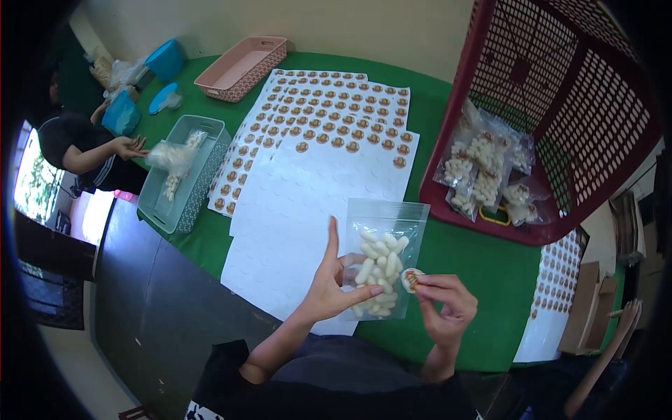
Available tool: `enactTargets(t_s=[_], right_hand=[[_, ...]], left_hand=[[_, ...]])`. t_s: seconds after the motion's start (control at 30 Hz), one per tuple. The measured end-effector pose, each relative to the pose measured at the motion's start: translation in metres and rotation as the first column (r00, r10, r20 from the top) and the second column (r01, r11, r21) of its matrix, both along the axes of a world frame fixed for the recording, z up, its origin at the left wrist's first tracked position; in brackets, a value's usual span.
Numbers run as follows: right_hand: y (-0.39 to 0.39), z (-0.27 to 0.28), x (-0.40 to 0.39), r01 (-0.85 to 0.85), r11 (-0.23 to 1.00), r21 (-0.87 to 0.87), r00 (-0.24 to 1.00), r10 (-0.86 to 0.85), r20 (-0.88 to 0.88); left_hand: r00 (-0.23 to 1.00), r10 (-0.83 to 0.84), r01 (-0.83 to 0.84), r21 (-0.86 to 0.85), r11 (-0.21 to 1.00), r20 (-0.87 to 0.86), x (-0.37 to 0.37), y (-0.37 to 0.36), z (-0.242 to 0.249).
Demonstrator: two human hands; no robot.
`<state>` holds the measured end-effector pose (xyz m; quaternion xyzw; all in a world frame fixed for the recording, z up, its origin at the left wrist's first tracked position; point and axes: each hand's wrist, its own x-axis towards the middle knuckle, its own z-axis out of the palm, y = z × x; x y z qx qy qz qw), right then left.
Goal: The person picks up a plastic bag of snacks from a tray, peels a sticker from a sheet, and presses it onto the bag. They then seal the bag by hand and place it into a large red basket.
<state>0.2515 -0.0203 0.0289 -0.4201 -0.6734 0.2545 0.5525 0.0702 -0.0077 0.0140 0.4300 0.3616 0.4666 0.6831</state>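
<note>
Clear bag [383, 262] of pale, oblong pieces held over green surface [500, 301], gripped by left hand [326, 285], thumb across front, fingers behind, seemingly so face is kept steady and unobscured. Round sticker [411, 281] pinched at rim by right hand [449, 304] beside bag's edge, likely to spare adhesive. Sticker sheets [318, 189] spread ahead, within reach; filled bags [483, 164] gathered in maroon basket [483, 225], apparently kept together.

No lettering, brand or number can be read. The round printed labels [323, 115] on the white sticker sheets [280, 210] are too small to make out, as is the round sticker [411, 280] between the right hand's [448, 306] fingertips; the clear zip pouch [385, 262] shows no readable print.
</note>
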Motion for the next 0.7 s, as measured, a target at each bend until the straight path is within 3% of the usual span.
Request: enactTargets(t_s=[0.07, 0.13, 0.2, 0.53, 0.7], right_hand=[[-0.008, -0.003, -0.009, -0.001, 1.0, 0.005, 1.0, 0.001, 0.002], [-0.012, -0.008, -0.019, -0.026, 0.997, 0.076, 0.999, 0.023, 0.038], [-0.014, -0.015, -0.026, 0.013, 0.995, 0.101, 0.999, -0.017, 0.043], [-0.018, -0.018, -0.026, 0.065, 0.984, 0.169, 0.989, -0.086, 0.12], [-0.021, -0.017, -0.026, 0.073, 0.981, 0.182, 0.984, -0.1, 0.147]], left_hand=[[0.993, 0.105, -0.1, 0.082, 0.992, -0.057, 0.007, -0.006, -0.016], [0.995, 0.001, 0.002, 0.028, 1.0, -0.104, 0.008, -0.01, -0.014], [0.999, 0.019, -0.023, 0.084, 0.996, 0.043, 0.012, -0.014, -0.018], [0.996, 0.022, -0.013, 0.114, 0.993, -0.083, 0.016, -0.019, -0.014], [0.999, 0.035, -0.031, 0.126, 0.992, -0.029, 0.018, -0.021, -0.008]])
